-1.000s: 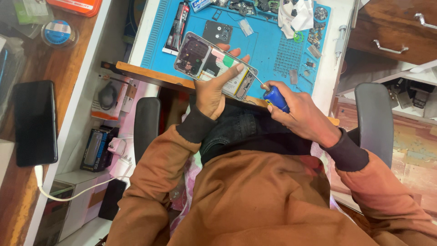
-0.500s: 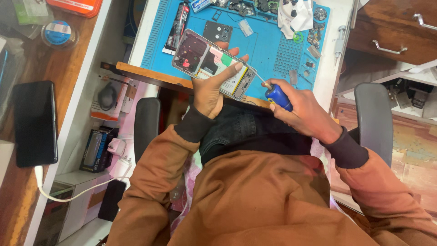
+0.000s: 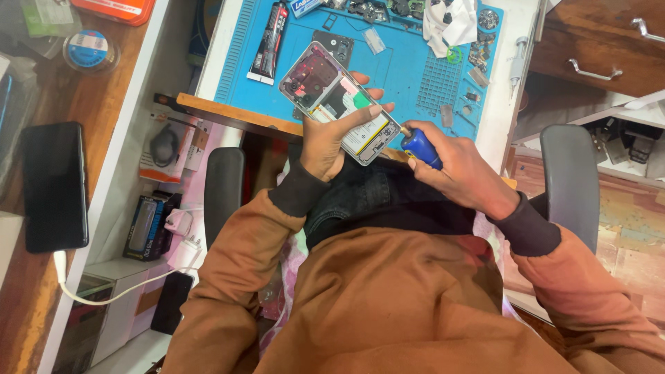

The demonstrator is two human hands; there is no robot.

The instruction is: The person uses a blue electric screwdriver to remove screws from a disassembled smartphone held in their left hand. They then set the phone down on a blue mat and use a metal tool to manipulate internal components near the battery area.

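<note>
Two hands work above the front edge of a blue work mat (image 3: 402, 66). The left hand (image 3: 325, 142) comes up from below with the wrist bent back; its fingers are curled around an opened phone (image 3: 339, 100), thumb across the exposed interior, holding it tilted over the mat's wooden edge. The right hand (image 3: 460, 170) reaches in from the right, fingers closed around the blue handle of one screwdriver (image 3: 419, 145), whose tip meets the phone's lower corner. Both sleeves are brown with dark cuffs.

One opened phone is in hand. One second phone (image 3: 54, 185), black and face up, lies on the wooden desk at left with a white cable at its lower end. One black adhesive tube (image 3: 269, 38) with a red end lies on the mat's left part. One round clear tape roll (image 3: 86, 50) with a blue centre sits upper left. One red-orange flat box (image 3: 114, 8) lies at the top edge. One white crumpled tissue (image 3: 450, 21) rests at the mat's upper right.
</note>
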